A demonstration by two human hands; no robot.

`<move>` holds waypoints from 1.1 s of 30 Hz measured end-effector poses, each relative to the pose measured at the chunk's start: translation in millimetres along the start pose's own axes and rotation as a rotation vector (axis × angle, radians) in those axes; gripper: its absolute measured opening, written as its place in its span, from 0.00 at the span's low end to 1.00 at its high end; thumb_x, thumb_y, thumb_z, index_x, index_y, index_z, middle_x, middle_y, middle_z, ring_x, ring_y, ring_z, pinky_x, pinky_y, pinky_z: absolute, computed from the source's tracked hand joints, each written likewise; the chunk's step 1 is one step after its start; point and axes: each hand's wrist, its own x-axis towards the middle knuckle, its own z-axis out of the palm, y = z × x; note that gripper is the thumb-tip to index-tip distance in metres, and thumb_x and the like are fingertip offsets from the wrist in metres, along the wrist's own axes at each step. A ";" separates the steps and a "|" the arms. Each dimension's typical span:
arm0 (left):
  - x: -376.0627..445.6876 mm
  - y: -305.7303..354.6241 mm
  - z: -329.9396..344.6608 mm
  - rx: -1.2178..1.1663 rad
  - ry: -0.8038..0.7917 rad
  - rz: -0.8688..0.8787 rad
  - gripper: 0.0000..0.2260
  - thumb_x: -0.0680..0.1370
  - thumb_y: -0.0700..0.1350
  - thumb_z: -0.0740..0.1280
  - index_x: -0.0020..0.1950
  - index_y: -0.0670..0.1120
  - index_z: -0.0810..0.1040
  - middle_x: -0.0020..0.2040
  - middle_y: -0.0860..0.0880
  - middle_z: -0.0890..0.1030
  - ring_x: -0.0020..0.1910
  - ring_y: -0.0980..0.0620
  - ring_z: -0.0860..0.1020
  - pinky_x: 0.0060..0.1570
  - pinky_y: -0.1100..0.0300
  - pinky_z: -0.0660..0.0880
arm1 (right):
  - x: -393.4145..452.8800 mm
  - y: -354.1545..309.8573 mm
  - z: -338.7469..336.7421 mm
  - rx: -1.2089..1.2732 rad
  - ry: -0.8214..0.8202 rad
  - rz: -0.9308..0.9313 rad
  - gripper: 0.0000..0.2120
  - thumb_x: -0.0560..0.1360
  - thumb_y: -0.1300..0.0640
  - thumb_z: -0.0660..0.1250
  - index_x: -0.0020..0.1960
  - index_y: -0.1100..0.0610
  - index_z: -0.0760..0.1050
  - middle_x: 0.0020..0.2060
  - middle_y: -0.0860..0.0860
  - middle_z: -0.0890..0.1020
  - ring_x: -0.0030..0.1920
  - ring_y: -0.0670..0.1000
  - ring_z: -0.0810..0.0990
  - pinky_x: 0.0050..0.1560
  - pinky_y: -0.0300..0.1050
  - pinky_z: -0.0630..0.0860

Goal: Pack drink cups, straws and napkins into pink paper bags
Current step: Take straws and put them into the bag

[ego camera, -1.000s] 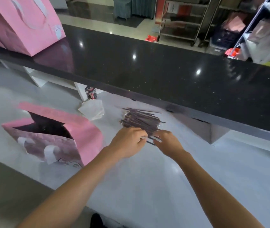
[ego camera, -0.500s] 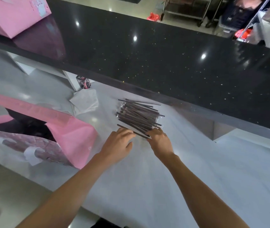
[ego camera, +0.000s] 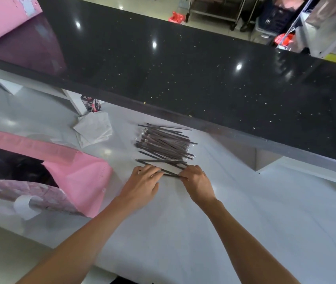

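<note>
White worktop (ego camera: 183,232) below, glossy black speckled counter (ego camera: 183,74) above catching ceiling-light glints; beyond, pale shiny floor (ego camera: 142,5), metal rack (ego camera: 214,11).

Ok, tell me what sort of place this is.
Probably a drinks shop's service counter: a raised black countertop over a white worktop, a pile of wrapped straws, napkins and a pink paper bag.
</note>
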 end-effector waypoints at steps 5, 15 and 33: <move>-7.6 -7.4 12.1 -0.009 0.010 0.016 0.18 0.76 0.46 0.58 0.62 0.49 0.80 0.63 0.54 0.78 0.62 0.51 0.75 0.57 0.49 0.73 | 4.9 -11.7 -5.2 -0.036 -0.106 0.037 0.07 0.78 0.54 0.68 0.54 0.53 0.82 0.50 0.50 0.79 0.53 0.55 0.74 0.51 0.49 0.72; -15.1 -19.2 11.4 -0.050 0.141 -0.032 0.13 0.75 0.43 0.62 0.56 0.50 0.82 0.56 0.56 0.80 0.56 0.51 0.76 0.54 0.51 0.73 | 7.9 -25.9 -3.2 -0.095 -0.185 0.078 0.07 0.78 0.63 0.69 0.53 0.53 0.79 0.53 0.51 0.77 0.57 0.53 0.74 0.52 0.45 0.70; -14.0 -3.2 0.3 -0.164 -0.014 -0.109 0.03 0.80 0.43 0.67 0.47 0.49 0.75 0.46 0.52 0.79 0.49 0.47 0.76 0.48 0.52 0.70 | -11.5 -29.1 -17.1 0.058 -0.206 0.016 0.07 0.78 0.56 0.70 0.56 0.53 0.78 0.45 0.48 0.81 0.51 0.53 0.76 0.53 0.50 0.73</move>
